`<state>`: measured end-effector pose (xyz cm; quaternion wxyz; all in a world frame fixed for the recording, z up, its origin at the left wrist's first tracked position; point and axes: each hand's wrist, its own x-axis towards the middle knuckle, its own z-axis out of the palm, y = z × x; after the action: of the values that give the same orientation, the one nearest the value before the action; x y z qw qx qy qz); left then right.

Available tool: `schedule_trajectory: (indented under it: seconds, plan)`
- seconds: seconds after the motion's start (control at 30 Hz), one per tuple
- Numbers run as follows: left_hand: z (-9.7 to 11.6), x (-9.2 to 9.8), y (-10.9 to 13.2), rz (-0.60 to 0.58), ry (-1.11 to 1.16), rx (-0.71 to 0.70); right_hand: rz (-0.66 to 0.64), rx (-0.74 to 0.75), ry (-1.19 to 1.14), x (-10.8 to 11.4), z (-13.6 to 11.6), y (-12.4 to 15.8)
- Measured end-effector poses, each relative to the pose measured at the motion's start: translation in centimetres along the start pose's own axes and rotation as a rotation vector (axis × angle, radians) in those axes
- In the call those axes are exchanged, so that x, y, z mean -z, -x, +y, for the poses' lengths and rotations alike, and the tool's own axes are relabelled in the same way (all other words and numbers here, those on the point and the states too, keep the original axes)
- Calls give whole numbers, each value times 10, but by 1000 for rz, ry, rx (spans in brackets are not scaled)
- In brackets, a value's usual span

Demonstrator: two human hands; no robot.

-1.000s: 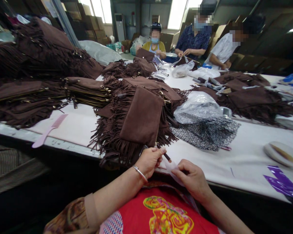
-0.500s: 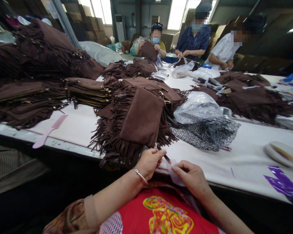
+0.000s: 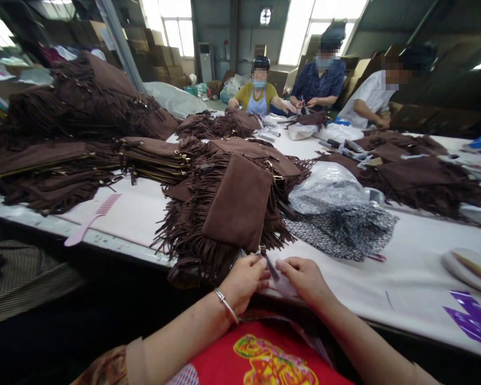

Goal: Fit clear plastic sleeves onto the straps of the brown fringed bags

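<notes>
A flat brown fringed pouch point(image 3: 238, 206) lies on top of other fringed bags at the table's front edge. From its lower corner a brown zipper pull strap point(image 3: 271, 269) hangs toward me. My left hand point(image 3: 248, 278), with a silver bangle at the wrist, is closed at the strap's upper end by the pouch's corner. My right hand point(image 3: 302, 278) pinches a small translucent plastic piece point(image 3: 285, 287), which lies against the strap's lower end. Whether the plastic goes around the strap or only beside it, I cannot tell.
Stacked brown pouches point(image 3: 156, 160) and a pink comb point(image 3: 92, 219) lie to the left. Right of the pouch are clear plastic point(image 3: 324, 184), patterned black-and-white material point(image 3: 344, 227), a tape roll point(image 3: 471, 270) and purple film point(image 3: 473, 318). Several people work across the table point(image 3: 409, 251).
My hands have come closer together, the right rising slightly toward the strap with the plastic. Across the table, one person has lowered the brown pouch they held up and now reaches sideways.
</notes>
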<state>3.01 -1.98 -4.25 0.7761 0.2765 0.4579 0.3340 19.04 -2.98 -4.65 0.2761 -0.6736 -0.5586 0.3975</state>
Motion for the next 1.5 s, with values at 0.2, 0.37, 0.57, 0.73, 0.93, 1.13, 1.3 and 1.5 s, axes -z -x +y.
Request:
schedule_trajectory:
  seconds: [0.2,0.37,0.57,0.73,0.93,1.13,1.3,1.5]
  plan:
    - [1,1,12,-8,54,52,30,67,35,-8,-8,-23]
    - [-4,-5,3,48,105,27,34,82,29,-10,-15,-34]
    - [-14,-13,-13,218,194,-31,-1,116,23,-11,-9,-36]
    - [-16,-13,-22,222,414,-87,-79,390,95,-3,-10,-26]
    - [-10,-15,-24,252,387,-40,-33,351,39,5,-9,-18]
    - [2,6,-3,333,17,-179,52,424,55,9,-6,-12]
    - [17,47,32,342,-312,-217,35,776,126,-4,-19,-1]
    - [9,57,47,240,-107,-111,-33,1126,364,-38,-37,-6]
